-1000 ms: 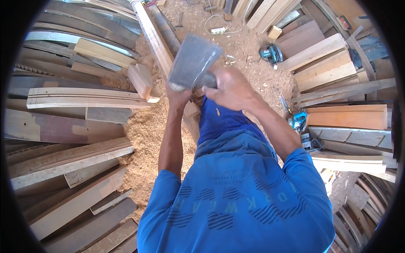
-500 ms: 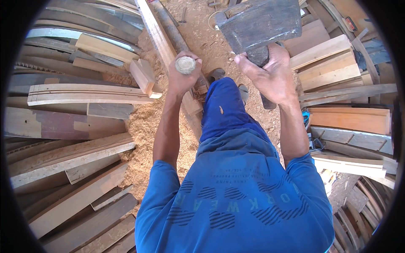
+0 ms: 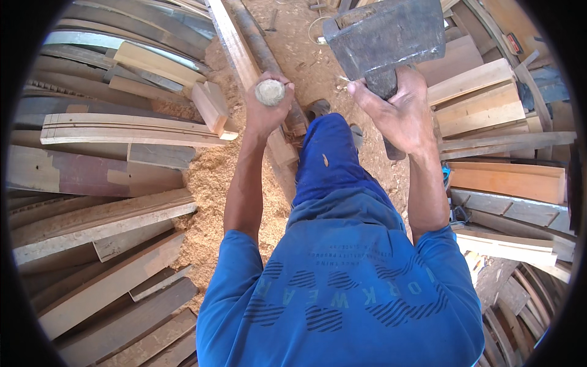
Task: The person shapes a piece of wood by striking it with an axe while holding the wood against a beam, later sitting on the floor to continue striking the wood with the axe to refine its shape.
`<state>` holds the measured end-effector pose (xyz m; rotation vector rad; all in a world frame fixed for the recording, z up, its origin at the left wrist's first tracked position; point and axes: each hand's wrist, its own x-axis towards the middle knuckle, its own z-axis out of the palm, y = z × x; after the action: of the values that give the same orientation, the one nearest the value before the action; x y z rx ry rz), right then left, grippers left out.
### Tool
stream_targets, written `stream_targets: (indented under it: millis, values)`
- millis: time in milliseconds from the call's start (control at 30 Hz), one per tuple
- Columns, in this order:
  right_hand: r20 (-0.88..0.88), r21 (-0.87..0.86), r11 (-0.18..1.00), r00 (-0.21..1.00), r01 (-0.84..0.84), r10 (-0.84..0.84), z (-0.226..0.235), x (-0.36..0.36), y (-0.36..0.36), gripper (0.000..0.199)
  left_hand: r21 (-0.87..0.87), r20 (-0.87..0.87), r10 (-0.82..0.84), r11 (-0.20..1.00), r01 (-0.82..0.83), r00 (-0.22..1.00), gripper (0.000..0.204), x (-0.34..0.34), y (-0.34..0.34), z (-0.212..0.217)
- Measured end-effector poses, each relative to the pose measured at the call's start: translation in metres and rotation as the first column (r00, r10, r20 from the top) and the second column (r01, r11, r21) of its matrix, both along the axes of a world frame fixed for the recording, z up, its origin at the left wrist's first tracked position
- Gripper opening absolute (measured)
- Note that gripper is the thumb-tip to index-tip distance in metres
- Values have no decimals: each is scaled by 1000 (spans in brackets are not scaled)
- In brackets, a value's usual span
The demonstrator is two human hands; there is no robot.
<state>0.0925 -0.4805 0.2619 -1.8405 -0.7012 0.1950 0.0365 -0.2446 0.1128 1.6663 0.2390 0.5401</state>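
My left hand [image 3: 267,109] is wrapped round a chisel [image 3: 269,92], of which only the pale, worn round end of the handle shows. Its blade is hidden below my fist. Beneath that hand runs a long light wooden beam [image 3: 235,46], with cut recesses near its close end. My right hand [image 3: 408,113] grips the handle of a dark, blocky wooden mallet [image 3: 386,40]. The mallet's head is raised to the right of the beam, apart from the chisel, and the lower end of its handle sticks out under my wrist.
Stacked boards and curved timbers [image 3: 122,128] line the left side. More planks [image 3: 483,110] are piled on the right. Sawdust and shavings [image 3: 220,177] cover the ground left of my legs. A round pole [image 3: 254,40] lies along the beam, and a hammer-like tool [image 3: 273,20] lies beyond.
The view has shifted slightly, so the surroundings sit a little farther right. Both hands keep their holds, and the mallet stays raised, with almost no movement of its own.
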Motion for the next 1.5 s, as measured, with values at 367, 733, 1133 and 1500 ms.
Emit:
stream_targets:
  millis: [367,733,1133,1500]
  values:
    - [331,-634,774,903,-4,276,-38,9,54,23,135,-23,0,991,3,1000,11,-12,-4,10]
    - [257,-640,758,895,-124,364,-38,-7,63,25,44,-4,-31,999,31,1000,32,-42,2,-23]
    - [385,-179,983,917,-35,103,-7,-10,61,35,-33,112,-145,988,150,983,13,-26,34,-41]
    - [179,-552,801,906,-231,384,-60,-19,55,29,220,-5,-71,973,71,997,28,-51,23,-116]
